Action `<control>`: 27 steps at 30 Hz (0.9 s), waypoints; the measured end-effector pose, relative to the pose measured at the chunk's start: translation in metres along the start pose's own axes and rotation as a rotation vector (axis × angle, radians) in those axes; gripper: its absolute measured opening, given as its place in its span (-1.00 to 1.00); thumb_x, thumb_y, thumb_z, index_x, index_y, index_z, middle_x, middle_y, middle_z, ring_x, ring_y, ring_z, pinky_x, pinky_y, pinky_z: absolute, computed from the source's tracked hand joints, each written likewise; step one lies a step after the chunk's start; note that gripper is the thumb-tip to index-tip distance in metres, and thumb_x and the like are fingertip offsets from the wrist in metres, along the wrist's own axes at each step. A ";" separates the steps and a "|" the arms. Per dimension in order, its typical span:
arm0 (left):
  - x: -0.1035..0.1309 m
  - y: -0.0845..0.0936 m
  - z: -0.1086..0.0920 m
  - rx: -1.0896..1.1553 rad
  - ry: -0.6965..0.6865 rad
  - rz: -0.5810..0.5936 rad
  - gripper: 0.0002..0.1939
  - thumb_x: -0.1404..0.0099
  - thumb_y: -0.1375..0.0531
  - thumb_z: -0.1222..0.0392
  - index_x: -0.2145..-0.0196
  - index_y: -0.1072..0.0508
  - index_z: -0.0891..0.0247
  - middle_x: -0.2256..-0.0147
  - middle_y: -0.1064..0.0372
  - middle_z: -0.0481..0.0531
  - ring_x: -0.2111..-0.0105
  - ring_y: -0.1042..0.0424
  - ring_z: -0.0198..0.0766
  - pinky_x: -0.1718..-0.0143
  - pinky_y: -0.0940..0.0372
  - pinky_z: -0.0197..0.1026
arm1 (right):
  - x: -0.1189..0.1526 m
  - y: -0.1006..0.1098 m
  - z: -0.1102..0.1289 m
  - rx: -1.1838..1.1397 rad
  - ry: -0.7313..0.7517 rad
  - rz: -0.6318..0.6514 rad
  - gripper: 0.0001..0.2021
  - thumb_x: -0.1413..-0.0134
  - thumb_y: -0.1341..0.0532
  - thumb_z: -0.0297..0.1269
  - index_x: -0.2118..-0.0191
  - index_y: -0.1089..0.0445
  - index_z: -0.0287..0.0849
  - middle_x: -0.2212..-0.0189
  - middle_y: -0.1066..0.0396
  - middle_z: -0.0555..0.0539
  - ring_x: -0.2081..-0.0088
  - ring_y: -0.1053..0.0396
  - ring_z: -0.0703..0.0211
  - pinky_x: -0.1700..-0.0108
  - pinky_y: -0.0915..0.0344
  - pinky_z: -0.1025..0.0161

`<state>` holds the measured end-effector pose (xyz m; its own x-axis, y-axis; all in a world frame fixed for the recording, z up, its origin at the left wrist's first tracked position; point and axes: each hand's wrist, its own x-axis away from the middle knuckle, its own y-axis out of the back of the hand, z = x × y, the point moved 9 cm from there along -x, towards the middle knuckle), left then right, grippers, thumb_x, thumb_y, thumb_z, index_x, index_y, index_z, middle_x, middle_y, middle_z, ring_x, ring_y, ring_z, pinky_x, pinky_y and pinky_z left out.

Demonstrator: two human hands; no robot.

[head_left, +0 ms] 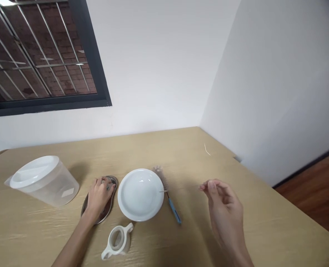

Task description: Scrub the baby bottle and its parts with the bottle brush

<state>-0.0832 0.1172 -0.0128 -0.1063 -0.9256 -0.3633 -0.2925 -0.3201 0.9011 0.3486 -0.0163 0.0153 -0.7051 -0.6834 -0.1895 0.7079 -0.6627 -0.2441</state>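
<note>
My left hand (pixel 99 196) reaches into a kidney-shaped metal tray (pixel 108 212), its fingers curled down over something that I cannot make out. Above the table on the right, my right hand (pixel 224 207) is closed in a pinch; its fingertips are blurred, so what they hold, if anything, does not show. Between the hands sits a white bowl (pixel 140 194). Beside its right edge lies a bottle brush (pixel 174 211) with a blue handle and blurred bristles. A thin light stick (pixel 163 191) shows at the bowl's right rim.
A clear plastic pitcher (pixel 53 189) with a white lid stands at the left. Nearer to me is a white two-handled strainer (pixel 116 241). One thin white strip (pixel 207 149) lies toward the back right. Walls and a barred window (pixel 42 52) rise behind the wooden table (pixel 264 222).
</note>
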 end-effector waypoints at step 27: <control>0.171 0.034 0.009 0.739 0.244 -0.031 -0.33 -0.03 -0.38 -0.12 -0.05 -0.39 0.20 -0.04 -0.50 0.31 -0.01 -0.50 0.26 0.01 -0.40 0.26 | 0.139 0.104 -0.079 -0.098 -0.559 -0.140 -0.43 0.48 -0.55 0.03 0.34 -0.49 -0.28 0.42 -0.61 -0.19 0.32 -0.62 -0.05 0.19 -0.59 0.22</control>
<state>-0.1202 -0.0500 -0.0459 0.0994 -0.9643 -0.2456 -0.8587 -0.2078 0.4684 0.3206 -0.1557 -0.1118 -0.6439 -0.6668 0.3752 0.5837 -0.7452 -0.3226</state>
